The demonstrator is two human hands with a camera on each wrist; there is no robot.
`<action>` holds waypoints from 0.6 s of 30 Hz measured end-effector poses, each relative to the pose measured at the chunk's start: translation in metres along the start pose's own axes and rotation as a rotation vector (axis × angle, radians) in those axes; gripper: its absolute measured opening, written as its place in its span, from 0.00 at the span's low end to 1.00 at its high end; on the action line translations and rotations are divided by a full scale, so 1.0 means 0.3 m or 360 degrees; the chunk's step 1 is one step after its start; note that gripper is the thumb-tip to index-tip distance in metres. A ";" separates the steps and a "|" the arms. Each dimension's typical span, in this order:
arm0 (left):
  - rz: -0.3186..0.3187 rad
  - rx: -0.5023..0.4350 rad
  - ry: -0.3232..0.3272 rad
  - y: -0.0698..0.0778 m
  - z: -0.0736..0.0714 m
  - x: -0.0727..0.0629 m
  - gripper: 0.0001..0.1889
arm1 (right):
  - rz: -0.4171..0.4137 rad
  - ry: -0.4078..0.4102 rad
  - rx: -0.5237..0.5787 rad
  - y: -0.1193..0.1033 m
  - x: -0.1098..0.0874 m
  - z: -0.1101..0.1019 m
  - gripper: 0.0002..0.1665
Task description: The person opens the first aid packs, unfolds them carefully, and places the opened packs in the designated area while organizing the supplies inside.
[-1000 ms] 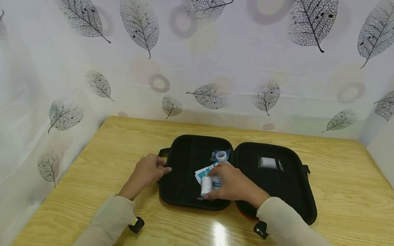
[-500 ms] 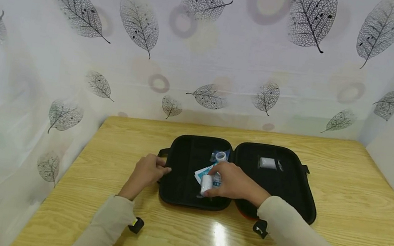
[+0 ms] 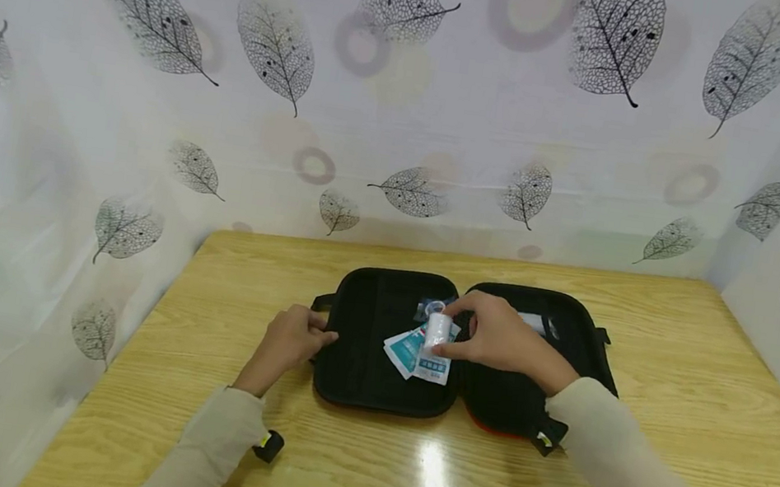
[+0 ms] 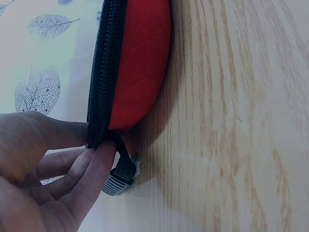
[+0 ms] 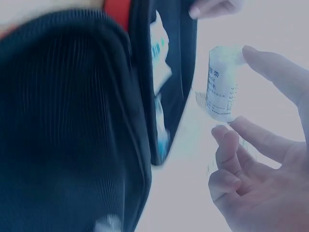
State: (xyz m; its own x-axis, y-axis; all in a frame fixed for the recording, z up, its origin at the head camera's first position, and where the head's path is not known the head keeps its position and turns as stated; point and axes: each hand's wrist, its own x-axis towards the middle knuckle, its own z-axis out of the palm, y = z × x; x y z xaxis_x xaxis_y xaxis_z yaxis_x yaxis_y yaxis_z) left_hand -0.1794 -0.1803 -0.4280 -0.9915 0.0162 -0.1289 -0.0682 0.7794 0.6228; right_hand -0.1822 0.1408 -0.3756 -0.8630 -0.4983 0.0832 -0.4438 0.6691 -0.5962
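Note:
A zip case [image 3: 347, 362], black inside with a red shell [image 4: 142, 67], lies unfolded on the table. My left hand [image 3: 290, 342] pinches its left rim beside a short black strap [image 4: 124, 166], as the left wrist view shows. My right hand [image 3: 505, 339] holds a white wrapped bandage roll [image 3: 437, 333] by its two ends, between thumb and fingertips, above the case's left half. Print shows on the bandage roll [image 5: 222, 87] in the right wrist view. Teal-and-white sachets [image 3: 405, 351] lie below it, partly covered. Behind it sits a white ring-shaped roll [image 3: 434, 308] in blue packaging.
A white packet [image 3: 533, 322] lies in the case's right half, partly hidden by my right hand. The wooden table [image 3: 343, 470] extends around the case. A leaf-patterned curtain [image 3: 261, 150] stands behind and at both sides.
My right hand has lifted the bandage roll and moved it back and to the right, uncovering more of the sachets. The left hand has stayed at the rim.

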 end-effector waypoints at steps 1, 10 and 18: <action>0.0000 0.0001 0.0003 0.000 0.000 0.001 0.16 | 0.0014 0.0013 -0.0005 0.009 -0.007 -0.018 0.34; 0.0005 -0.0003 -0.0004 0.000 0.003 0.001 0.15 | 0.0137 0.0061 -0.0065 0.109 -0.096 -0.148 0.31; -0.0020 0.0001 -0.0010 0.002 0.002 0.003 0.15 | 0.0214 0.0022 -0.0091 0.198 -0.185 -0.217 0.33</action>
State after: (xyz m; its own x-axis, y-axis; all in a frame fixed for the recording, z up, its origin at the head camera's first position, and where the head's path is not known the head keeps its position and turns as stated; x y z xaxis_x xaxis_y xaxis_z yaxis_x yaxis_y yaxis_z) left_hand -0.1801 -0.1794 -0.4281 -0.9899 0.0104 -0.1416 -0.0806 0.7801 0.6204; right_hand -0.1764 0.2441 -0.3637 -0.9187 -0.3945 0.0166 -0.3364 0.7599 -0.5563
